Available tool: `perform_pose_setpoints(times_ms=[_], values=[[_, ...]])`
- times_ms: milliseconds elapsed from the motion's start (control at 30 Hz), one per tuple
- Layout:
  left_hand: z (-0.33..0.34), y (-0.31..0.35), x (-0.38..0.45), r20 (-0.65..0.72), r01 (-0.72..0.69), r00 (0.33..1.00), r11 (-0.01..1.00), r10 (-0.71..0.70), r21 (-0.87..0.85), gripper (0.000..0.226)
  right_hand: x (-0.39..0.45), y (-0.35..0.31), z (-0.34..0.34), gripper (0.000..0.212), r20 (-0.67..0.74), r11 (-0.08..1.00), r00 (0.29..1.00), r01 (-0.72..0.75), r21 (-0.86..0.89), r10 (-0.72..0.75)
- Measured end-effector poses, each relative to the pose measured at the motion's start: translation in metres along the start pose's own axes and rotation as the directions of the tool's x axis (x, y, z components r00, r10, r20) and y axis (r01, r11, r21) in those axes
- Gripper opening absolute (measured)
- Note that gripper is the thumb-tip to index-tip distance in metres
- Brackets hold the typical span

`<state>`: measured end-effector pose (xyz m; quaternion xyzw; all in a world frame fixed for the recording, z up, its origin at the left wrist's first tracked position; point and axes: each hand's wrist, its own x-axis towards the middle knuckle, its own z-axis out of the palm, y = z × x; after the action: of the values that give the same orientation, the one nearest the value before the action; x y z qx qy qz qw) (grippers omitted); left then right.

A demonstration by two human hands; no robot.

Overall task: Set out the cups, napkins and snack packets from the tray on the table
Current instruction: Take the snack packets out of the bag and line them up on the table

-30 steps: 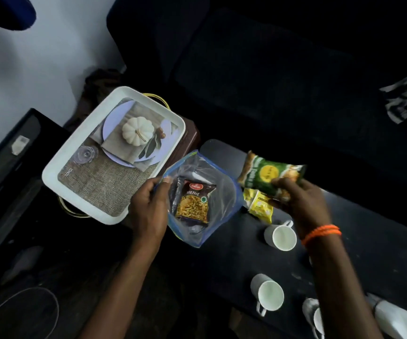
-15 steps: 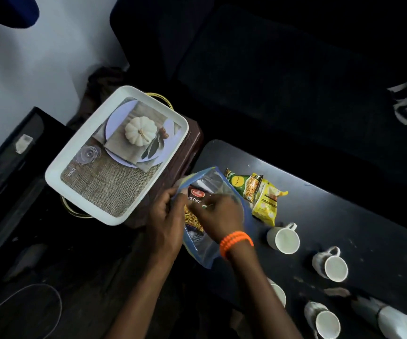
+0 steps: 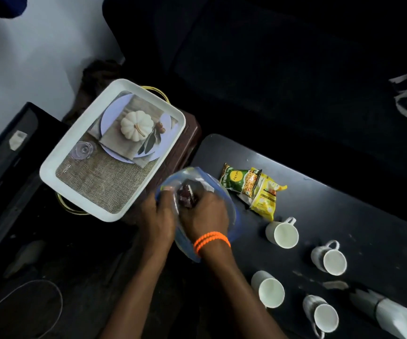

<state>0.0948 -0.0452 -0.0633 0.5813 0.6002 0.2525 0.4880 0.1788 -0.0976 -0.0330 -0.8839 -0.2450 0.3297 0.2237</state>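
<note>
At the near edge of a dark table [image 3: 344, 216], four white cups [image 3: 269, 289] are seen set out empty and upright, apart from one another; beside the nearest pair, at the lower right corner, a pale folded thing [image 3: 398, 316] is seen, possibly napkins, though this cannot be told for certain. Closer to the middle, two forearms reach in from below; the right hand [image 3: 203, 216], marked by an orange wristband [image 3: 211, 242], is pushed inside a clear plastic bag [image 3: 224, 201] with a blue rim, its fingers closed around a dark snack packet [image 3: 186, 195]; the packet is blurred and only partly seen. The left hand [image 3: 157, 214] is pinched on the bag's mouth at the left, holding it open. The bag hangs over the table's left end, partly past the edge. Just beyond, two packets already lie on the table, a green one [image 3: 235, 178] overlapping a yellow one [image 3: 266, 194], touching. Further left and back, a white tray [image 3: 51, 167] rests on a small brown stand, printed with a pumpkin picture; nothing loose can be made out in it.

Trouble is judged likely if the packet snags on the bag's mouth as it is drawn out; the bag could be dragged off the edge; the closest cup could be knocked by the right forearm if the packet is swung across carelessly.
</note>
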Motion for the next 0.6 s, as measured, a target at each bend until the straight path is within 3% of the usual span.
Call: perform_pose_setpoints(times_ms=[33, 133, 200, 300, 400, 500, 600], values=[[-0.004, 0.001, 0.006, -0.008, 0.011, 1.000, 0.999, -0.010, 0.037, 0.028, -0.012, -0.003, -0.009, 0.026, -0.090, 0.995, 0.991, 0.096, -0.021, -0.097], [-0.016, -0.008, 0.026, 0.031, 0.125, 0.991, 0.985, -0.129, 0.121, 0.043, -0.048, -0.010, -0.040, 0.027, -0.147, 0.976, 0.968, 0.212, 0.041, -0.204], [-0.025, -0.006, 0.034, 0.035, 0.188, 0.980, 0.973, -0.194, 0.133, 0.037, -0.064, -0.009, -0.069, 0.031, -0.123, 0.939, 0.974, 0.216, 0.268, -0.189], [-0.033, 0.000, 0.037, 0.075, 0.192, 0.977, 0.977, -0.199, 0.095, 0.030, -0.066, 0.007, -0.116, 0.025, -0.171, 0.755, 0.969, 0.245, 0.608, -0.177], [-0.043, 0.002, 0.034, 0.123, 0.192, 0.973, 0.980, -0.197, 0.049, 0.025, -0.048, 0.046, -0.136, 0.021, -0.200, 0.697, 0.979, 0.164, 0.698, -0.031], [-0.055, 0.007, 0.034, 0.182, 0.297, 0.947, 0.940, -0.266, -0.168, 0.021, -0.016, 0.084, -0.116, 0.021, -0.044, 0.668, 0.998, 0.000, 0.744, 0.049], [-0.067, 0.009, 0.036, 0.304, 0.464, 0.876, 0.825, -0.374, -0.322, 0.059, 0.016, 0.115, -0.080, 0.034, -0.012, 0.808, 0.989, -0.111, 0.578, 0.145]])
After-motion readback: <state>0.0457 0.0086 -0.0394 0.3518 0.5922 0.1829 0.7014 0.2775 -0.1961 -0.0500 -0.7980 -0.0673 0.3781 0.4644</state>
